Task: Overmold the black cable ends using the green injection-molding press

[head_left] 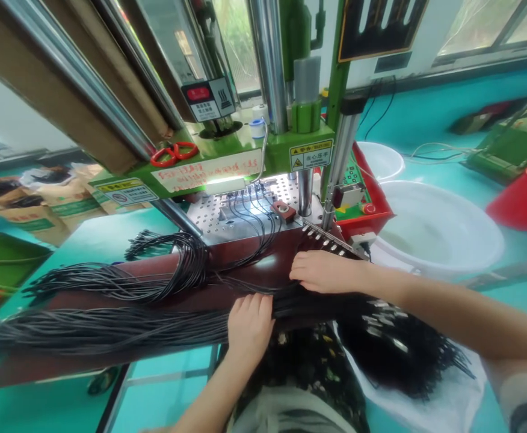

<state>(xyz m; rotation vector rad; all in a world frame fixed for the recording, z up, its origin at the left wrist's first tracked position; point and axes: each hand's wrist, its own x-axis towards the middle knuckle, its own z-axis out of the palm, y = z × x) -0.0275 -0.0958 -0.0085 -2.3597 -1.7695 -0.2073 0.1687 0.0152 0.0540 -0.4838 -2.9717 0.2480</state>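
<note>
A long bundle of thin black cables (123, 328) lies across the dark red board along the front of the press. My left hand (251, 325) is closed over this bundle near the middle, knuckles up. To its right, my right hand (322, 272) is closed at the bundle's upper edge, its fingertips hidden against the cables. The right end, with many shiny metal tips (385, 331), hangs over a white bag. Behind, a looped bunch of black cables (173, 273) rests on the board. Several single cables (261, 225) run up into the lit metal fixture (240, 207).
The green press (231, 153) with steel columns stands ahead, red scissors (174, 154) on its plate. At the right are a red control box (376, 210), a white basin (439, 228) and a red bucket (525, 195). Filled sacks (65, 195) stand at the far left.
</note>
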